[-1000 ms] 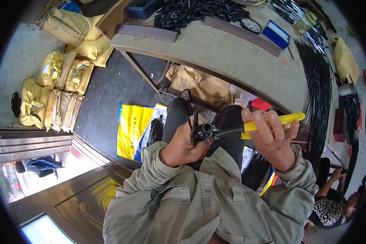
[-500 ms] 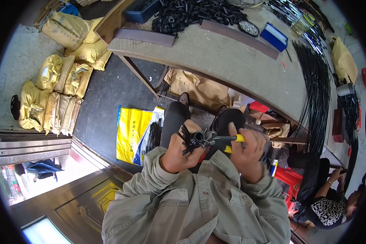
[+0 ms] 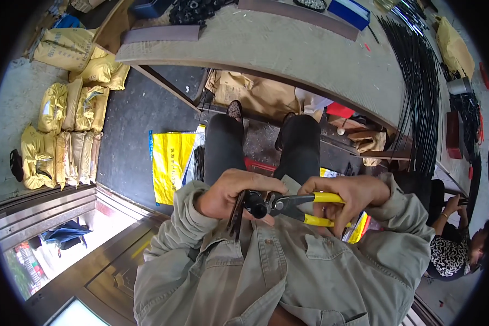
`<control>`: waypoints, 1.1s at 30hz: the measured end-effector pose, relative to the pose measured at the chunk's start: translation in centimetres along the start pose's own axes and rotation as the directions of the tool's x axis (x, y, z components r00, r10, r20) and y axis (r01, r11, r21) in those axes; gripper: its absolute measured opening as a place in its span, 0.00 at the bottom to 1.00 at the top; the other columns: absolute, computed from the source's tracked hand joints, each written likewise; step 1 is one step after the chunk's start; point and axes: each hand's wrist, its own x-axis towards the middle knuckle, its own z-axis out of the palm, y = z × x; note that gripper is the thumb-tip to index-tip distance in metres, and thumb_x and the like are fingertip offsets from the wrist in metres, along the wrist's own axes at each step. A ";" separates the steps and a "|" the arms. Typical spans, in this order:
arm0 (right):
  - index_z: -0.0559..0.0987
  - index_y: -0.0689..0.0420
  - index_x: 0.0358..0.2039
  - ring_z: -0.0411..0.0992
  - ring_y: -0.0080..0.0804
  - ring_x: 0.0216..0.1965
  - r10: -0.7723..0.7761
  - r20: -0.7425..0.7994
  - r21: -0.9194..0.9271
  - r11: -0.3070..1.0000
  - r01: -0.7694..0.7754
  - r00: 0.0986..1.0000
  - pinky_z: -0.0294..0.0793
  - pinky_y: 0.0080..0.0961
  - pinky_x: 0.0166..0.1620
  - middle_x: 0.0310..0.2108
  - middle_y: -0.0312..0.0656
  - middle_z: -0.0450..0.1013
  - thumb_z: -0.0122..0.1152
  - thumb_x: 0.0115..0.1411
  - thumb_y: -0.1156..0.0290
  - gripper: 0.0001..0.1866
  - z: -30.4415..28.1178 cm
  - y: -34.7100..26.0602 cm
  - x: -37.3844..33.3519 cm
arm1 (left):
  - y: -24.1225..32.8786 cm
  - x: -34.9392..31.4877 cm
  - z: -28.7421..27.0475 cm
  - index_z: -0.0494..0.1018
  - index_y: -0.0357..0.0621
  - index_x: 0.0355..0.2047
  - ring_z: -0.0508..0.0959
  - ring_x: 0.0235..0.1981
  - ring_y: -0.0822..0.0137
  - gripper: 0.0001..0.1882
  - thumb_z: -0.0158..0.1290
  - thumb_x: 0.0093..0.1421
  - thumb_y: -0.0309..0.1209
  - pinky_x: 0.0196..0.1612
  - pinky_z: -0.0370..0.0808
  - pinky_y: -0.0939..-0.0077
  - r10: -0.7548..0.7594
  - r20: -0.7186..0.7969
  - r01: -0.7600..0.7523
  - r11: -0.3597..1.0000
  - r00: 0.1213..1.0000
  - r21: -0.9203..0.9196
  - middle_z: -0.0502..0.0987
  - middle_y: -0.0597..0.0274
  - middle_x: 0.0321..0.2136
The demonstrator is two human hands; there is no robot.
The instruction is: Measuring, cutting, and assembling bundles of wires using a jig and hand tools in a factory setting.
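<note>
My left hand (image 3: 223,193) is closed around a black part with a round, hollow tube end (image 3: 255,205). Thin black strips (image 3: 236,217) stick out of the same grip, pointing down past the palm. In my right hand (image 3: 358,191) are yellow-handled pliers (image 3: 294,206), their handles spread apart. The pliers' head lies right beside the tube end, by my left fingertips; whether the jaws bite on anything cannot be made out. Both hands are in front of my chest, above my lap.
A worktable (image 3: 288,49) ahead carries black parts (image 3: 195,11), a blue box (image 3: 350,12) and long black rods (image 3: 418,98). Yellow sacks (image 3: 54,108) stand at the left. A yellow bag (image 3: 171,163) lies on the floor. Another person (image 3: 451,250) sits at the right.
Both hands have come lower and nearer my body. The pliers' handles are now wider apart, and the black part has tilted so its strips point downward. The table sits higher in view.
</note>
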 end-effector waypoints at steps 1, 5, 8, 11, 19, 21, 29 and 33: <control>0.64 0.56 0.49 0.72 0.38 0.28 -0.008 0.002 -0.007 1.000 0.008 1.000 0.71 0.26 0.28 0.33 0.45 0.69 0.61 0.47 0.71 0.27 0.5 0.2 0.0 | 0.1 0.0 0.2 0.71 0.36 0.43 0.78 0.30 0.62 0.34 0.69 0.35 0.37 0.33 0.72 0.76 0.012 -0.059 -0.009 0.999 0.998 0.049 0.77 0.55 0.31; 0.63 0.60 0.48 0.75 0.34 0.35 -0.663 -0.336 -0.935 0.152 -0.319 0.669 0.74 0.23 0.35 0.39 0.49 0.72 0.62 0.53 0.71 0.24 3.7 0.0 0.2 | 0.7 0.2 0.0 0.72 0.39 0.42 0.78 0.28 0.65 0.30 0.68 0.36 0.31 0.33 0.72 0.80 0.010 -0.171 0.012 0.992 0.985 0.126 0.77 0.55 0.34; 0.62 0.59 0.50 0.74 0.33 0.31 -0.615 -0.386 -0.921 0.213 -0.327 0.688 0.74 0.24 0.33 0.40 0.49 0.71 0.62 0.51 0.71 0.27 4.3 0.8 -0.5 | 1.1 0.5 -0.1 0.72 0.39 0.43 0.78 0.29 0.65 0.29 0.67 0.37 0.30 0.32 0.72 0.79 -0.078 -0.169 0.092 0.993 0.983 0.077 0.77 0.56 0.33; 0.62 0.60 0.51 0.73 0.36 0.32 -0.004 -0.275 -0.258 0.964 -0.069 0.961 0.73 0.25 0.34 0.43 0.50 0.69 0.63 0.50 0.72 0.28 1.6 1.0 -1.5 | 0.5 1.2 -0.5 0.72 0.35 0.40 0.79 0.29 0.60 0.33 0.68 0.34 0.40 0.32 0.73 0.74 -0.135 0.089 0.136 0.991 0.987 -0.007 0.77 0.54 0.31; 0.61 0.62 0.52 0.73 0.29 0.29 -0.532 -0.400 -0.902 0.372 -0.218 0.746 0.73 0.23 0.34 0.46 0.48 0.68 0.58 0.56 0.70 0.26 4.7 -0.3 -1.5 | -0.1 0.9 0.2 0.72 0.34 0.41 0.78 0.28 0.59 0.34 0.68 0.34 0.39 0.29 0.72 0.76 0.017 -0.151 0.001 0.993 0.988 0.120 0.77 0.54 0.31; 0.60 0.63 0.52 0.73 0.26 0.27 -0.692 -0.307 -0.898 -0.018 -0.440 0.654 0.73 0.22 0.34 0.46 0.48 0.68 0.56 0.57 0.69 0.25 4.2 0.0 -1.3 | 0.2 1.1 -0.3 0.72 0.35 0.40 0.78 0.27 0.59 0.34 0.68 0.34 0.40 0.29 0.72 0.76 -0.022 -0.122 0.031 0.997 0.992 0.070 0.77 0.54 0.31; 0.66 0.60 0.50 0.70 0.35 0.29 -0.249 -0.238 -0.191 0.960 0.206 0.939 0.70 0.29 0.33 0.43 0.45 0.68 0.61 0.48 0.73 0.27 0.9 -0.8 -1.1 | -0.7 0.5 -0.8 0.72 0.38 0.40 0.77 0.28 0.62 0.32 0.68 0.35 0.39 0.31 0.72 0.75 0.047 -0.030 -0.046 0.999 0.998 0.029 0.76 0.56 0.30; 0.73 0.58 0.44 0.70 0.39 0.32 -0.710 -0.233 -0.959 0.055 -0.277 0.665 0.70 0.31 0.34 0.42 0.43 0.68 0.61 0.46 0.70 0.22 2.1 0.8 0.6 | 0.8 0.0 0.2 0.71 0.40 0.41 0.78 0.31 0.63 0.29 0.68 0.37 0.34 0.34 0.72 0.75 -0.091 -0.175 0.106 0.991 0.980 0.078 0.76 0.56 0.34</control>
